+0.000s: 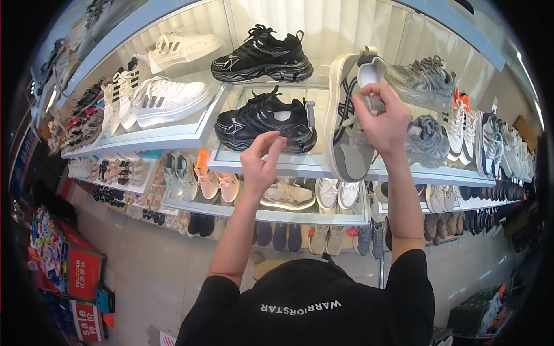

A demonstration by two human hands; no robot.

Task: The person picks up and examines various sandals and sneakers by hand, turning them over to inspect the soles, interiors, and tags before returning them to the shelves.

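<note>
My right hand [385, 118] is closed on a grey and beige sneaker [351, 161], its fingers and thumb at the tongue and laces. The sneaker is tipped upright, toe down, in front of the glass shelf. My left hand [262, 158] holds nothing; its fingers are bent, with the thumb apart from them. It overlaps the lower side of a black chunky sneaker [248, 124] that has a grey tag at its heel. Behind that one, a matching black sneaker [262, 60] sits on a raised step.
White sneakers [173, 98] stand on the left shelf, and grey sneakers [427, 141] stand to the right of the held one. The shelf's front edge [277, 168] runs below my hands. Lower tiers hold several more shoes, including a beige sneaker [287, 195].
</note>
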